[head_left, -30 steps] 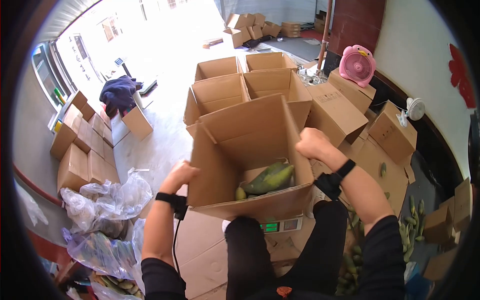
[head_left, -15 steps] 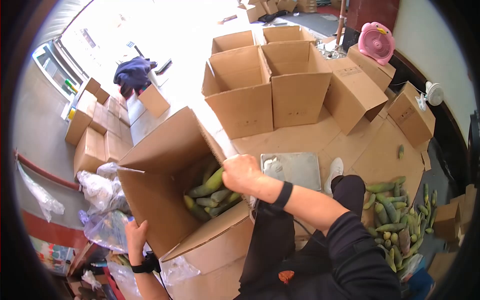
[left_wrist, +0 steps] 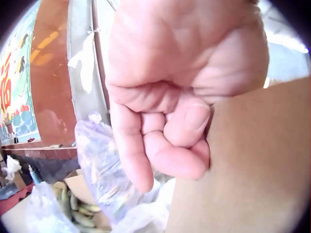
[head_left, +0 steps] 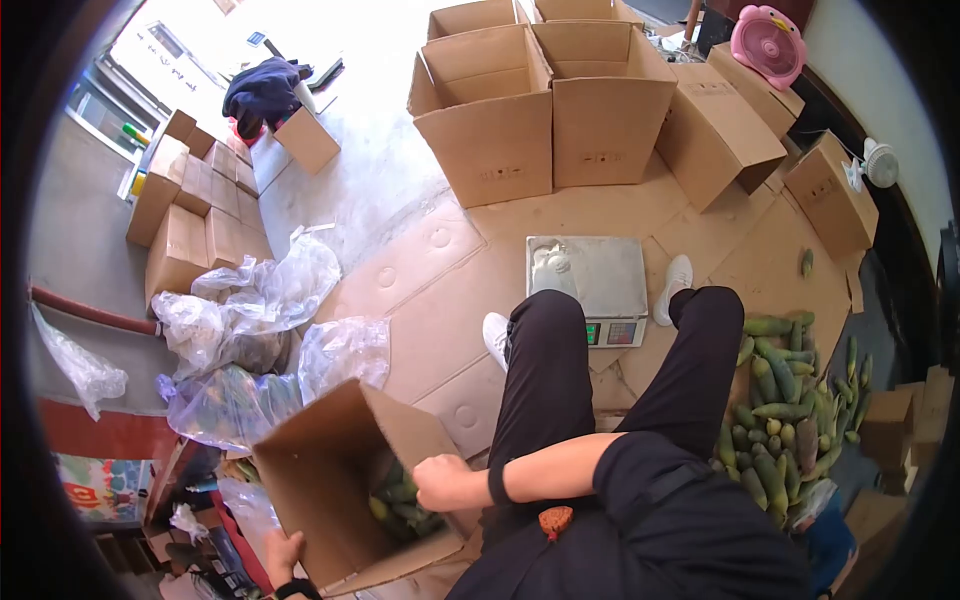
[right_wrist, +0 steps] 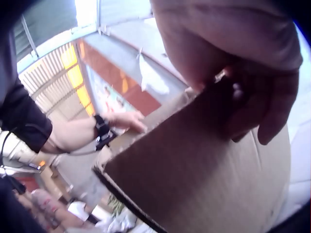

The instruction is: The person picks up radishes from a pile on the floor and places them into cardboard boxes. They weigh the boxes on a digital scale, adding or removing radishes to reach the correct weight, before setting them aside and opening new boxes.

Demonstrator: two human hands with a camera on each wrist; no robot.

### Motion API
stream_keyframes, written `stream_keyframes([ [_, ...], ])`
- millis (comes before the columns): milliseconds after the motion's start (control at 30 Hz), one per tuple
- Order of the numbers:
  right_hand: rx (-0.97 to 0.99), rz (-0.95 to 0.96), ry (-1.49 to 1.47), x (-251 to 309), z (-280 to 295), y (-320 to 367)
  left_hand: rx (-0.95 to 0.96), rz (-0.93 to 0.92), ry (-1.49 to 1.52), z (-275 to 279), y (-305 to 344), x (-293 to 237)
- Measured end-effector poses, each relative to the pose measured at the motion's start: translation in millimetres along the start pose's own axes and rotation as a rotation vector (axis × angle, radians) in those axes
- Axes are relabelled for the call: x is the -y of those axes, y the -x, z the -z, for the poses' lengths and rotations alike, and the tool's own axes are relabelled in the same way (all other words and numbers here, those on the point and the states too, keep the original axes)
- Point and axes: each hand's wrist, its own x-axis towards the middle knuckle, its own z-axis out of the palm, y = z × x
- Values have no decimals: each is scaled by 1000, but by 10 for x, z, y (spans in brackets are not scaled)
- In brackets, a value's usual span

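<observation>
An open cardboard box (head_left: 305, 475) is tilted low at the person's left side, with several green cucumber-like vegetables (head_left: 395, 510) inside. The right hand (head_left: 447, 483) grips the top edge of its right wall; in the right wrist view, fingers wrap over the cardboard edge. On the opposite wall, the left hand (head_left: 283, 552) holds the far left edge. Its curled fingers (left_wrist: 177, 162) and thumb pinch the cardboard wall (left_wrist: 252, 155) in the left wrist view. The lower part of the box is hidden.
A digital scale (head_left: 600, 275) stands on flattened cardboard by the feet. Open boxes (head_left: 490, 150) line up ahead. More green vegetables (head_left: 775, 430) lie heaped at the right. Plastic bags (head_left: 240, 405) and stacked boxes (head_left: 185, 250) flank the left side.
The box of vegetables has swung from above the scale to the person's left and lower, both hands keeping hold of it. The scale and both feet are now uncovered.
</observation>
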Motion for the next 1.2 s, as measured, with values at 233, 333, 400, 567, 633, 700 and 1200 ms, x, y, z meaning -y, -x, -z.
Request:
stream_keyframes([
  [233,350,142,177,199,-476,-243,64,529,293,-833,861,1027],
  [333,307,276,256,224,-24,-99,17,609,326,-1035,1156,886],
  [400,173,203,239,189,257,-90,-46,597,276,-1018,1164,947],
  [567,-219,169,79,-224,1242,74,73,669,127,-1012,935,1120],
  [633,-403,127,44,-512,1720,300,101,673,77,-971,827,1166],
  [700,-555,46,-32,-985,2042,480,67,537,-89,-774,610,1238],
  [1200,-777,-429,-511,-3464,2039,1488,-434,-946,-56,-8,-1923,-5040],
])
